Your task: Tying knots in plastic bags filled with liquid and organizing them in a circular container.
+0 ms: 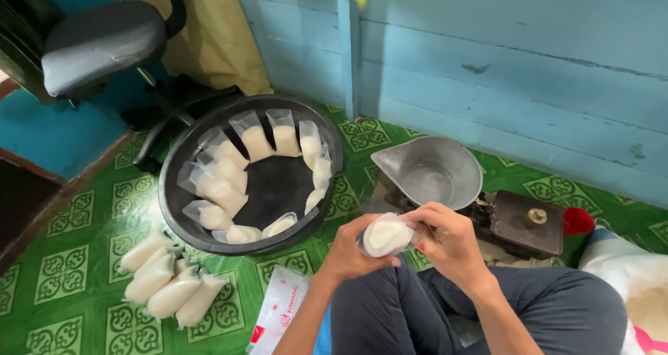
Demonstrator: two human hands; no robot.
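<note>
Cradling filled bag, left hand, right hand

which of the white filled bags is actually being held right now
The filled bag in front of the person's lap, gripped between the left hand and right hand. The others lean inside the black basin or lie on the floor.

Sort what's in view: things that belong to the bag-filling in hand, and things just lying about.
In the job: left hand and right hand on a filled bag; scale pan; scale; basin ringed with open bags; finished bags on the floor.

Lying about: office chair; flat packet; yellow cloth.
</note>
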